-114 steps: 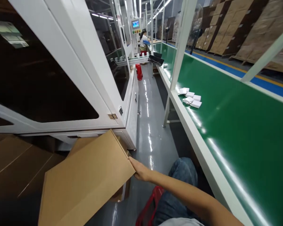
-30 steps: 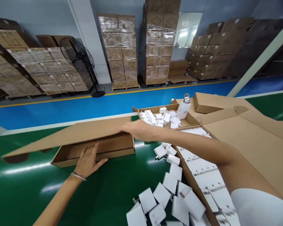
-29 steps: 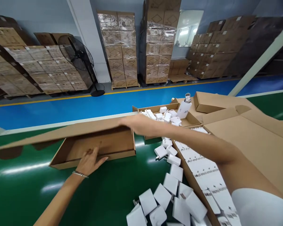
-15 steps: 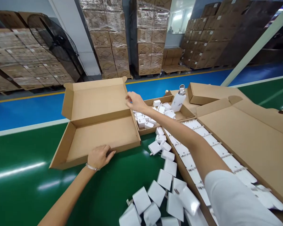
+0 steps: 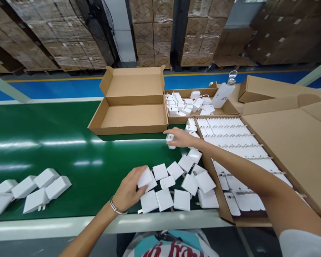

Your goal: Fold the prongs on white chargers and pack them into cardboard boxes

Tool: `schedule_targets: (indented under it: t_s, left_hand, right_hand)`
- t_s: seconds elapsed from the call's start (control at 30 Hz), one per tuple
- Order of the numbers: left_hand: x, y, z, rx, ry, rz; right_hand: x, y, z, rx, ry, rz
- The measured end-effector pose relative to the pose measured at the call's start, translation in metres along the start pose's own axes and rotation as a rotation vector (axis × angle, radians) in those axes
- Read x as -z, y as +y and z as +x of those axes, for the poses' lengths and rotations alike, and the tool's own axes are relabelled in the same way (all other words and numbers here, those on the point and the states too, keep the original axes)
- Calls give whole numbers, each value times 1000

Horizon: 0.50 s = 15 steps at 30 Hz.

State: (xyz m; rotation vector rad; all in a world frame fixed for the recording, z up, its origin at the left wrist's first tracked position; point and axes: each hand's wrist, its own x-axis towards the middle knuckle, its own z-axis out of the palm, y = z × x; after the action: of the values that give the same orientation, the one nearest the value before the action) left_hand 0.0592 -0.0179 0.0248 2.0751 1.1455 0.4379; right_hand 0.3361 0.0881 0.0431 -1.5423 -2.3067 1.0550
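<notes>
My left hand point(image 5: 131, 187) closes its fingers on a white charger point(image 5: 144, 177) at the near left of a loose group of white chargers on the green surface. Farther off, my right hand point(image 5: 179, 138) grips another white charger point(image 5: 171, 141) between thumb and fingers, just in front of the cardboard boxes. An open, bare-bottomed cardboard box point(image 5: 128, 129) stands beyond my hands with its lid folded back. Under my right forearm lies a large open box point(image 5: 215, 192) filled with rows of chargers, its near part partly hidden by the arm.
A shallow carton point(image 5: 180, 120) holds jumbled chargers and a tilted white pump bottle point(image 5: 222, 95). More chargers point(image 5: 34, 189) lie at the left. A pale rail point(image 5: 69, 228) edges the green belt point(image 5: 77, 150). Stacked cartons point(image 5: 153, 32) line the background.
My view has tilted down. Both hands have left the open box: the left moved to the near chargers, the right came back toward me, and each now has a charger.
</notes>
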Motion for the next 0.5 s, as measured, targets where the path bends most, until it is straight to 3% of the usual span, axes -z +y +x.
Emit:
schedule_targets:
  t_s: [0.03,0.1,0.2,0.27,0.37,0.43,0.5]
  left_hand:
    - [0,-4,0,78,99,-187]
    - [4,-10,3,257,236,-636]
    - [12,-11,6,434,308,-1204]
    - [14,-11,6,516,358,-1377]
    - [9,-15,4,547,463,-1402]
    - [5,-19,1,509,542,-1298]
    - [2,-25,-3,503,606,-1127]
  right_hand:
    - [-6,-9,-2,-4,-40,339]
    - [-22,-28,-4,-72,-247,969]
    - [-45,-49,-3,-213,-498,1457]
    - [-55,-57,2,-268,-586,1558]
    - [-63,-61,13,-363,-665,1582]
    - [-69,-62,20,-408,-635,1531]
    - [-75,-62,28,-367,-524,1400]
